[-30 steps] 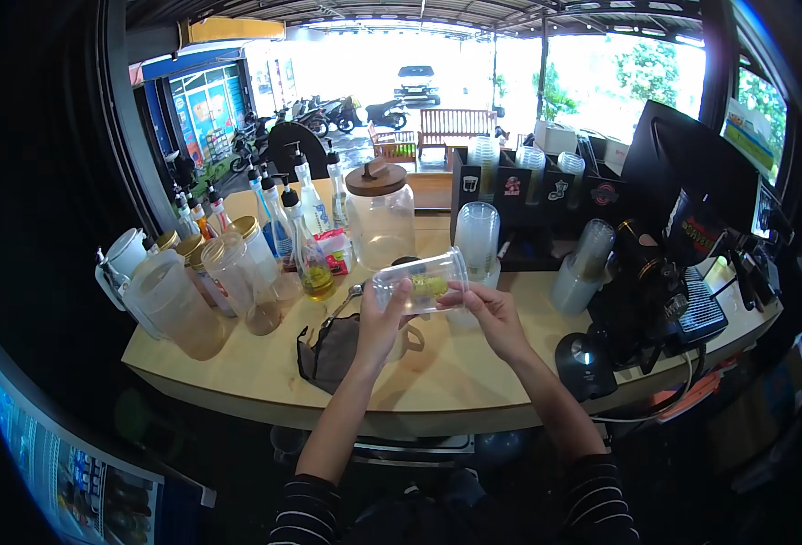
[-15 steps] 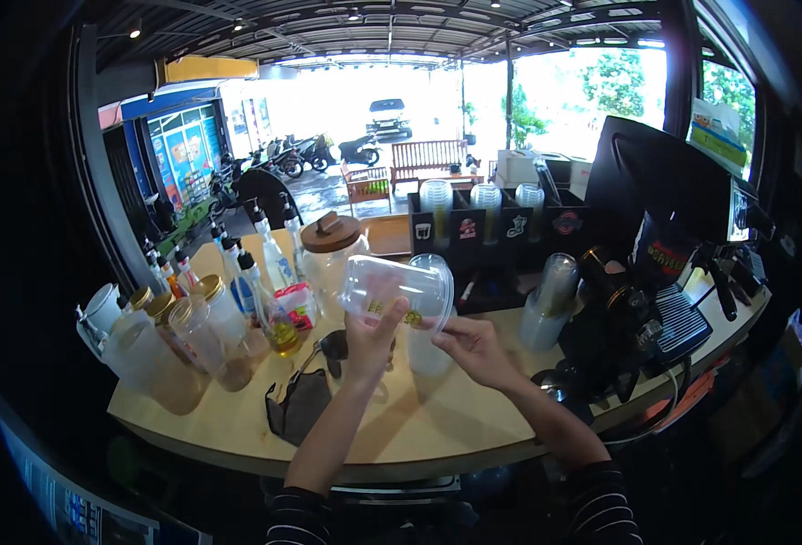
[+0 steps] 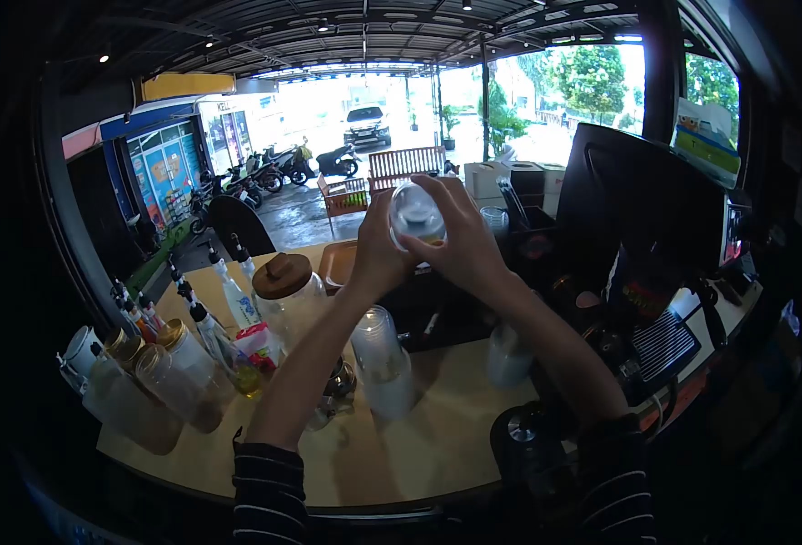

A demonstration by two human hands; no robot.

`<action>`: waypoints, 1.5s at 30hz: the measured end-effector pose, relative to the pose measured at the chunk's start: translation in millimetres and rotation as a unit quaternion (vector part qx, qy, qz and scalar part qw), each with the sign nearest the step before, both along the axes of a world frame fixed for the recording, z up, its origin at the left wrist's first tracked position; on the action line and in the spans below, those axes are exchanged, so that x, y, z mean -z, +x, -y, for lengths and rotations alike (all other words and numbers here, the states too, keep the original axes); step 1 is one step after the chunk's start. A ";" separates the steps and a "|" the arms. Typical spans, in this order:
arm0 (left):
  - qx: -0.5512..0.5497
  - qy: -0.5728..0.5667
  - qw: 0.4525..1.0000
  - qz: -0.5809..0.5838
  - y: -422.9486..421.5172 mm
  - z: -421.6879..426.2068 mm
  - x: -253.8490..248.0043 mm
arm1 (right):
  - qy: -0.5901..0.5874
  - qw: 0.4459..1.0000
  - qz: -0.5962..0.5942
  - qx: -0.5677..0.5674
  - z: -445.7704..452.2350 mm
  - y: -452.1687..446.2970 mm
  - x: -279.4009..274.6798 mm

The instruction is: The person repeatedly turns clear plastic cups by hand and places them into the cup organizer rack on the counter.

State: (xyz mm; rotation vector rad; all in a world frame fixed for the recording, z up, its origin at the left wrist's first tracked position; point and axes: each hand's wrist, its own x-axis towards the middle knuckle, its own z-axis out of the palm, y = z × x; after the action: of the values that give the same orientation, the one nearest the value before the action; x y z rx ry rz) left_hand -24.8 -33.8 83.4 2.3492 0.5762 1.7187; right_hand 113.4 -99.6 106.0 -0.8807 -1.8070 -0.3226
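A clear plastic cup (image 3: 417, 211) is raised above the counter, its round end facing the camera. My left hand (image 3: 381, 247) wraps round its left side. Around its right side curl the fingers of my right hand (image 3: 457, 232), the thumb across the lower part. Behind and below the cup is the black organizer, partly covered by my hands. Nearer on the counter stands a stack of clear cups (image 3: 384, 363), below my hands. The print on the held cup cannot be read.
A jar with a wooden lid (image 3: 283, 276), pump bottles (image 3: 235, 295) and pitchers (image 3: 137, 404) stand on the counter (image 3: 410, 468) at left. Another cup stack (image 3: 508, 356), a black grinder-like device (image 3: 521, 431) and a dark monitor (image 3: 642, 213) are at right. Benches and motorbikes are outside.
Both hands have lifted the cup higher and turned it from sideways to end-on. My right hand has moved from the rim to wrap its side. The camera view has shifted up and right.
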 end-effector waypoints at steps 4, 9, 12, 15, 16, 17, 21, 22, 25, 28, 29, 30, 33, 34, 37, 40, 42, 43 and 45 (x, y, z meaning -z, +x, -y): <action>-0.063 -0.005 0.995 -0.073 -16.0 -23.6 6.7 | 0.009 1.000 -0.013 0.018 -47.6 31.4 -7.8; -0.122 -0.158 0.950 -0.239 -50.0 -43.5 31.0 | -0.034 0.999 -0.032 0.027 -100.5 57.2 -5.7; -0.081 -0.171 0.958 -0.216 -53.7 -40.2 40.2 | -0.098 0.993 -0.002 0.065 -127.8 62.0 -2.7; -0.083 -0.217 0.939 -0.254 -52.2 -30.4 30.5 | -0.150 0.983 0.023 0.099 -145.1 65.4 2.2; -0.085 -0.219 0.938 -0.254 -52.4 -30.9 32.1 | -0.163 0.982 0.028 0.095 -148.3 67.1 4.1; -0.094 -0.198 0.943 -0.250 -52.6 -31.7 33.7 | -0.164 0.982 0.028 0.093 -151.1 68.2 6.6; -0.113 -0.202 0.941 -0.249 -51.8 -31.4 34.7 | -0.216 0.972 0.019 0.091 -161.5 72.4 15.6; -0.113 -0.202 0.941 -0.249 -51.4 -29.9 33.5 | -0.231 0.969 0.023 0.086 -166.1 73.7 19.3; -0.131 -0.200 0.934 -0.264 -51.3 -28.8 32.7 | -0.254 0.963 0.025 0.085 -164.1 72.3 22.8; -0.095 -0.229 0.942 -0.227 -52.5 -33.4 38.1 | -0.272 0.957 0.030 0.095 -161.0 70.1 27.0; -0.095 -0.227 0.943 -0.226 -52.6 -33.8 39.0 | -0.281 0.954 0.036 0.101 -161.3 69.3 29.0; -0.096 -0.226 0.943 -0.224 -52.5 -33.1 39.0 | -0.281 0.954 0.036 0.101 -161.5 68.4 31.7; -0.112 -0.228 0.937 -0.239 -52.7 -32.0 37.3 | -0.265 0.953 0.054 0.139 -161.1 67.0 37.6; -0.112 -0.229 0.937 -0.238 -53.0 -31.8 37.0 | -0.264 0.954 0.054 0.132 -160.1 67.7 38.1; -0.117 -0.226 0.937 -0.241 -52.7 -32.4 38.2 | -0.275 0.953 0.049 0.121 -159.7 66.9 40.1; -0.117 -0.184 0.949 -0.228 -53.1 -33.6 41.0 | -0.262 0.955 0.056 0.126 -163.8 62.9 45.6; -0.117 -0.195 0.947 -0.225 -53.0 -33.0 41.3 | -0.239 0.959 0.068 0.135 -168.4 64.2 47.2; -0.117 -0.195 0.947 -0.225 -53.0 -32.2 41.0 | -0.268 0.955 0.073 0.107 -171.9 68.5 43.9; -0.113 -0.199 0.946 -0.228 -52.8 -30.9 39.7 | -0.296 0.949 0.078 0.078 -175.5 73.0 44.9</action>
State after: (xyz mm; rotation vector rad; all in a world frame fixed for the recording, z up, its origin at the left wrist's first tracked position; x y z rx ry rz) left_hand -77.7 -2.9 43.7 2.4375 1.1818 0.9816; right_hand 186.3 75.9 61.2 -1.4547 -2.0210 0.0679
